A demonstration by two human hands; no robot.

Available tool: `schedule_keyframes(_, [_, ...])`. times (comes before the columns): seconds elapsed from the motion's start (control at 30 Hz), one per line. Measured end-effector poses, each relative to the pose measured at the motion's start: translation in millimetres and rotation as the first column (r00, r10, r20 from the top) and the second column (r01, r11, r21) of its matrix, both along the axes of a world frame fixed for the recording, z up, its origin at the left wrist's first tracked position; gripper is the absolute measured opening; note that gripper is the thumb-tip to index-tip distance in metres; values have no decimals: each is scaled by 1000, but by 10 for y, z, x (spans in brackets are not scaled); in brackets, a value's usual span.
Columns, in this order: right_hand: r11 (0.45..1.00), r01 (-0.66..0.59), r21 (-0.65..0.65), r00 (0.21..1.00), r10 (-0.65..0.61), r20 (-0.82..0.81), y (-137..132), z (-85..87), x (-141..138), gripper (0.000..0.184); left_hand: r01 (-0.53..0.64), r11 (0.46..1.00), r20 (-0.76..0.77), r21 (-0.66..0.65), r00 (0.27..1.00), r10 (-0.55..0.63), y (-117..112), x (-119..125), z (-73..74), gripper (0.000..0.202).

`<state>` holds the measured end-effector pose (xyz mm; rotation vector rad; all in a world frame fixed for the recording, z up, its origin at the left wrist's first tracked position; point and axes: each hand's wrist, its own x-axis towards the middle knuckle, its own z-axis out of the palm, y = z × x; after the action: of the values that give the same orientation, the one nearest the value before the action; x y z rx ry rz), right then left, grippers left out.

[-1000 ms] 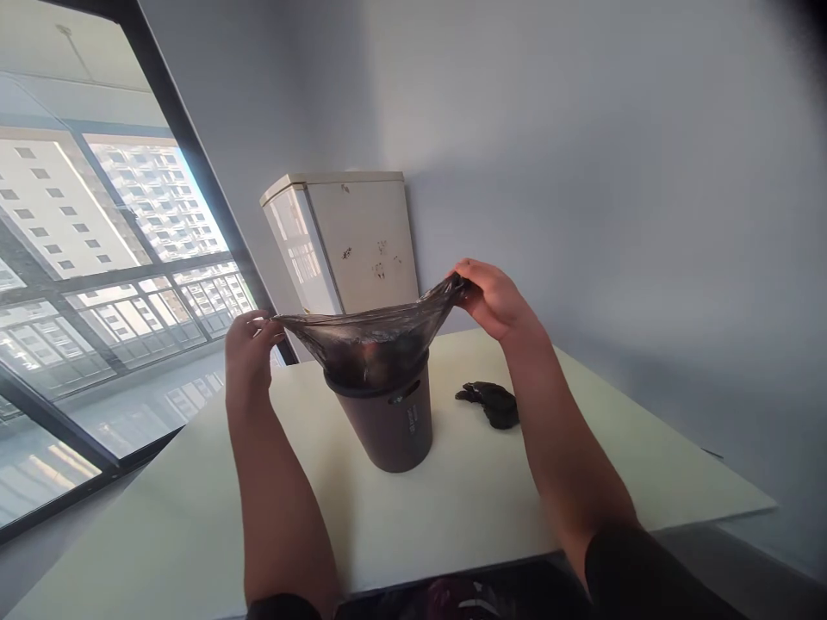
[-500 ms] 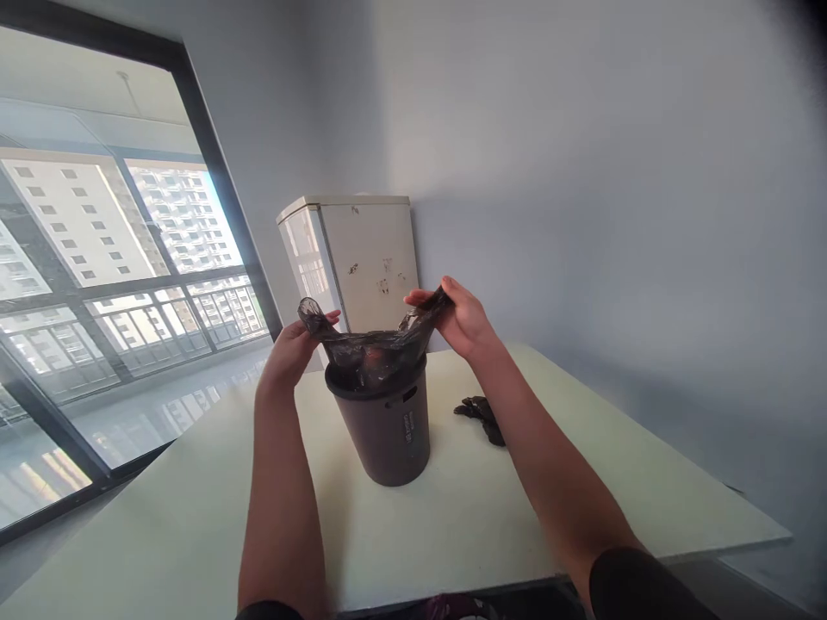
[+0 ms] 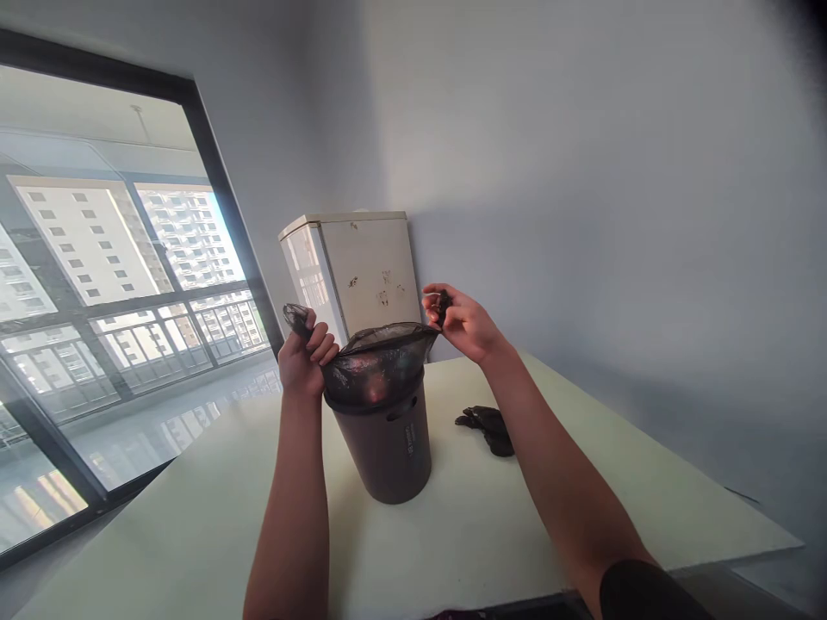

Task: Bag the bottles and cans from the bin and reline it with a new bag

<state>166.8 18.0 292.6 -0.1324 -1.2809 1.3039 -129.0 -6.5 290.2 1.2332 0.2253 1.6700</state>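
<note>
A dark brown waste bin (image 3: 391, 448) stands on a white table (image 3: 491, 525). A thin dark plastic bag (image 3: 375, 366) sits in the bin and rises above its rim, with something reddish showing through it. My left hand (image 3: 303, 357) is closed in a fist around the bag's left edge, just left of the rim. My right hand (image 3: 460, 323) pinches the bag's right edge, above and to the right of the rim. The bag's mouth is stretched between the two hands.
A small crumpled black thing (image 3: 489, 428) lies on the table right of the bin. A white cabinet (image 3: 362, 271) stands behind the table against a grey wall. A large window (image 3: 109, 284) fills the left side.
Both hands have drawn in from a wide stretch to close beside the bin's rim, gathering the bag's edges. The view has tilted slightly.
</note>
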Motion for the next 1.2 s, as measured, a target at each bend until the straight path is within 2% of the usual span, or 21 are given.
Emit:
schedule_keyframes(0.07, [997, 72, 36, 991, -76, 108, 32, -26, 19, 39, 17, 1000, -11, -4, 1000, -17, -21, 19, 26, 22])
schedule_keyframes(0.17, [993, 83, 83, 950, -104, 295, 34, -50, 48, 14, 52, 999, -53, -10, 997, -52, -35, 20, 48, 22])
schedule_keyframes(0.27, [982, 123, 143, 934, -164, 319, -17, -46, -1, 24, 71, 997, -150, -24, 986, -74, -32, 47, 47, 32])
schedule_keyframes(0.37, [965, 170, 200, 955, -211, 207, -85, -35, -167, 32, -41, 999, -311, -10, 950, 36, -27, 125, 20, 27])
schedule_keyframes(0.43, [965, 139, 222, 972, -176, 153, -128, -40, -305, 33, -77, 997, -402, 25, 912, 81, -37, 192, -2, 22])
schedule_keyframes(0.5, [970, 94, 225, 983, -126, 133, -171, -52, -419, 31, -45, 997, -458, 60, 887, 67, -57, 254, -20, 23])
schedule_keyframes(0.67, [994, -109, 15, 980, 105, 171, -276, -71, -516, 20, 14, 997, -471, 76, 882, 24, -99, 330, -39, 36])
schedule_keyframes(0.73, [989, -145, -3, 972, 143, 188, -289, -83, -531, 19, -3, 997, -494, 77, 868, 40, -92, 341, -50, 40])
schedule_keyframes(0.8, [994, -106, 12, 973, 101, 209, -262, -107, -560, 18, -42, 992, -527, 119, 844, 99, -69, 349, -62, 36])
schedule_keyframes(0.9, [996, 33, 82, 967, -53, 248, -157, -160, -608, 22, -109, 978, -575, 176, 795, 192, -38, 355, -64, 33])
schedule_keyframes(1.0, [966, 186, 180, 925, -234, 300, -38, -217, -619, 28, -172, 973, -623, 154, 747, 231, -52, 342, -44, 34])
schedule_keyframes(1.07, [944, 262, 200, 885, -318, 339, 16, -248, -609, 30, -183, 973, -634, 139, 738, 230, -81, 330, -27, 36])
schedule_keyframes(1.13, [936, 302, 182, 872, -349, 344, 41, -269, -601, 32, -162, 977, -646, 141, 733, 215, -111, 323, -13, 36])
schedule_keyframes(1.2, [946, 292, 140, 893, -322, 314, 40, -279, -604, 40, -120, 982, -673, 147, 716, 188, -133, 328, -6, 34])
